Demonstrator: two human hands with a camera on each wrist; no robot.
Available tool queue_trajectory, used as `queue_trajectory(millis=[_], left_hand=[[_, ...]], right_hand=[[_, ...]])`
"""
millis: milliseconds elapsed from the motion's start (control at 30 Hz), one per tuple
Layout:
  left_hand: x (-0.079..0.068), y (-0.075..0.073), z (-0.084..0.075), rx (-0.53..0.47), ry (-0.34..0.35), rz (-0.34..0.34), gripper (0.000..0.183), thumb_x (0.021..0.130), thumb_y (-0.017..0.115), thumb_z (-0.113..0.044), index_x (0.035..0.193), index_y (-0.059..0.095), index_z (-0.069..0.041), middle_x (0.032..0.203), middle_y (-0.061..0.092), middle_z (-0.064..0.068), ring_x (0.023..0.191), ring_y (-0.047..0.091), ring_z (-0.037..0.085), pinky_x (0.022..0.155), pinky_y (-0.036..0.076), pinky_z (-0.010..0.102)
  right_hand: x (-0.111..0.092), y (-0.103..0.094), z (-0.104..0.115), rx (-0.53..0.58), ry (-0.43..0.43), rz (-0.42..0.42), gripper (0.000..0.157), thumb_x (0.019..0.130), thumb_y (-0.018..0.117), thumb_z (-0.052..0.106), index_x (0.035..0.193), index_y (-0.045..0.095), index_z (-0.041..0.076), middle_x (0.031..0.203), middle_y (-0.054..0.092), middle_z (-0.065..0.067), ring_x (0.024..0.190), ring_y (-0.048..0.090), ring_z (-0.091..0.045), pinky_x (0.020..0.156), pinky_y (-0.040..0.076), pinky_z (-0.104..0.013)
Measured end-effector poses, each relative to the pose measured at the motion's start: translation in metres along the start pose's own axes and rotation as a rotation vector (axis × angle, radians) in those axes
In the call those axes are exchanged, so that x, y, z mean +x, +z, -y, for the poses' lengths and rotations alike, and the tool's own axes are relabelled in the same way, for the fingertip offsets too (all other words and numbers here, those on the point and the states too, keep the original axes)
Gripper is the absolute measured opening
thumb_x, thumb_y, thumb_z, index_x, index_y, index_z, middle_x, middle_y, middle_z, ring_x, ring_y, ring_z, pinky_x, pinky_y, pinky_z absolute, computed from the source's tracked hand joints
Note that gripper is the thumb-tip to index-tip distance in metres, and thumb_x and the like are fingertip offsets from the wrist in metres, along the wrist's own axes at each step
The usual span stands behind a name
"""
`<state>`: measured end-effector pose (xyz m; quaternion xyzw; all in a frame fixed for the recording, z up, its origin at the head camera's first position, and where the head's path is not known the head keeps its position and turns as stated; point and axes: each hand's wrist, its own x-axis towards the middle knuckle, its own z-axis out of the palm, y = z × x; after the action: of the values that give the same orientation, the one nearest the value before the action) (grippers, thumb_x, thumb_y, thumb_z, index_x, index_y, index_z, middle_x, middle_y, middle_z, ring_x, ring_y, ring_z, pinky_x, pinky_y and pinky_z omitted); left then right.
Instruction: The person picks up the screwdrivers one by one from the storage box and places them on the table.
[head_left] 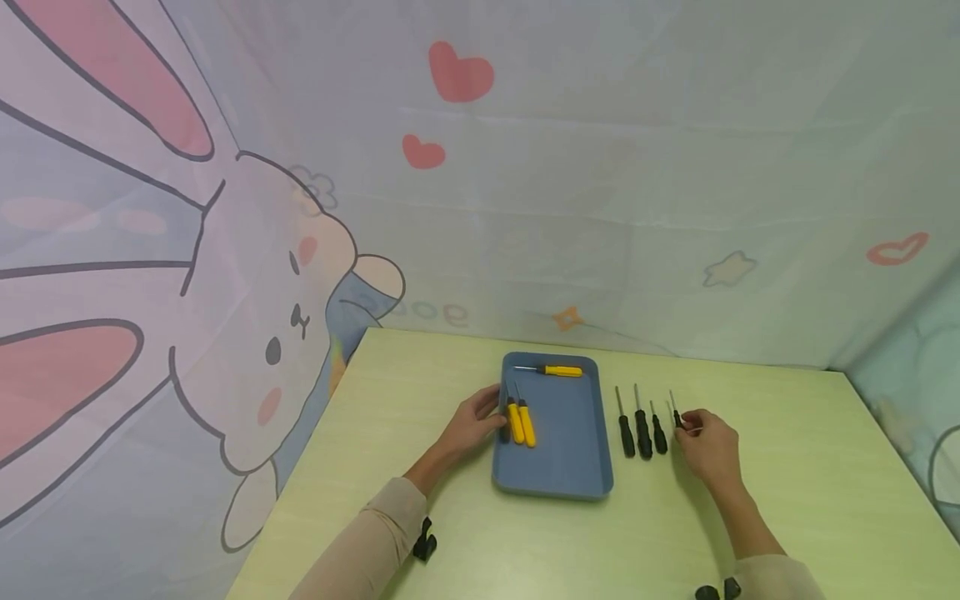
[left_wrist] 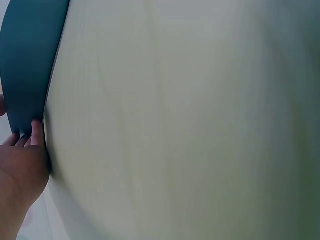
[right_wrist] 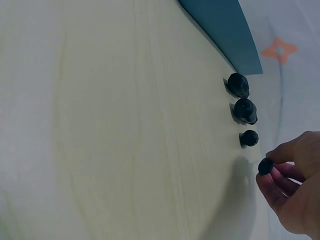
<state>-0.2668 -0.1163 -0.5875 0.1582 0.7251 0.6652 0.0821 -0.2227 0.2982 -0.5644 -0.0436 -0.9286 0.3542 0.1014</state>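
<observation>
My left hand [head_left: 474,421] holds the left rim of a blue tray [head_left: 562,479], thumb over the edge and fingers outside. In the left wrist view, the fingers [left_wrist: 36,132] lie against the tray's wall [left_wrist: 30,60]. Inside the tray are three yellow-handled screwdrivers: one [head_left: 562,372] lies crosswise at the far end, two [head_left: 528,425] side by side near my thumb. To the tray's right, my right hand [head_left: 708,442] pinches a small black-handled screwdriver [head_left: 677,419] between thumb and fingers. In the right wrist view, its round handle end [right_wrist: 265,166] shows between the fingertips.
Three black-handled screwdrivers [head_left: 642,437] lie in a row on the light wooden table [head_left: 810,467], between the tray and my right hand. A printed cloth [head_left: 600,208] with hearts and a rabbit hangs behind the table's far edge.
</observation>
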Motion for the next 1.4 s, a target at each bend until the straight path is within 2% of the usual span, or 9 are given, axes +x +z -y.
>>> queue_trajectory(millis=[100,300,467,600,1000,1233,1400], left_hand=[[0.000,0.000,0.000,0.001,0.011,0.004,0.064,0.101,0.059,0.008,0.159,0.034,0.010,0.165,0.037,0.028,0.153,0.036,0.043,0.123,0.036,0.052],[0.000,0.000,-0.001,-0.002,0.011,0.005,0.063,0.101,0.058,0.009,0.159,0.034,0.011,0.164,0.037,0.030,0.153,0.036,0.044,0.122,0.036,0.054],[0.000,0.001,-0.002,-0.007,0.002,-0.005,0.063,0.100,0.058,0.008,0.159,0.035,0.011,0.164,0.037,0.030,0.153,0.037,0.044,0.122,0.036,0.054],[-0.001,0.001,-0.003,-0.008,0.004,-0.008,0.063,0.100,0.057,0.009,0.159,0.034,0.011,0.164,0.037,0.030,0.153,0.037,0.044,0.122,0.036,0.055],[-0.001,0.000,-0.002,-0.024,0.024,0.008,0.064,0.101,0.058,0.008,0.159,0.033,0.011,0.165,0.035,0.032,0.153,0.035,0.046,0.122,0.035,0.056],[-0.001,-0.002,-0.002,-0.027,0.026,0.016,0.065,0.101,0.059,0.007,0.159,0.032,0.012,0.165,0.035,0.032,0.153,0.035,0.045,0.122,0.036,0.055],[-0.001,-0.002,-0.001,-0.029,0.028,0.022,0.065,0.101,0.059,0.009,0.160,0.032,0.011,0.165,0.035,0.031,0.153,0.035,0.044,0.122,0.036,0.054]], right_hand=[[0.001,0.000,-0.002,-0.015,0.017,0.017,0.027,0.097,0.067,0.004,0.116,0.066,-0.015,0.102,0.071,-0.027,0.094,0.070,-0.044,0.077,0.059,-0.051],[0.000,0.000,-0.004,-0.031,0.030,0.049,0.027,0.097,0.065,0.004,0.116,0.065,-0.015,0.104,0.070,-0.028,0.096,0.069,-0.044,0.082,0.058,-0.055],[0.001,0.001,-0.004,-0.075,-0.011,0.049,0.026,0.095,0.065,0.002,0.113,0.066,-0.017,0.101,0.071,-0.029,0.095,0.069,-0.046,0.083,0.058,-0.058],[0.002,0.003,-0.005,-0.119,-0.043,0.053,0.026,0.093,0.062,0.000,0.111,0.065,-0.019,0.099,0.071,-0.029,0.095,0.069,-0.048,0.083,0.059,-0.060],[0.003,0.001,0.000,-0.161,-0.048,0.070,0.028,0.088,0.062,0.001,0.106,0.065,-0.020,0.095,0.070,-0.031,0.089,0.069,-0.049,0.077,0.060,-0.059],[0.011,-0.006,0.012,-0.144,-0.021,0.109,0.039,0.092,0.059,0.007,0.117,0.061,-0.022,0.104,0.068,-0.034,0.097,0.067,-0.052,0.081,0.058,-0.061],[0.017,-0.010,0.027,-0.119,-0.063,0.126,0.044,0.097,0.061,0.011,0.125,0.058,-0.022,0.111,0.067,-0.036,0.102,0.066,-0.052,0.085,0.057,-0.062]])
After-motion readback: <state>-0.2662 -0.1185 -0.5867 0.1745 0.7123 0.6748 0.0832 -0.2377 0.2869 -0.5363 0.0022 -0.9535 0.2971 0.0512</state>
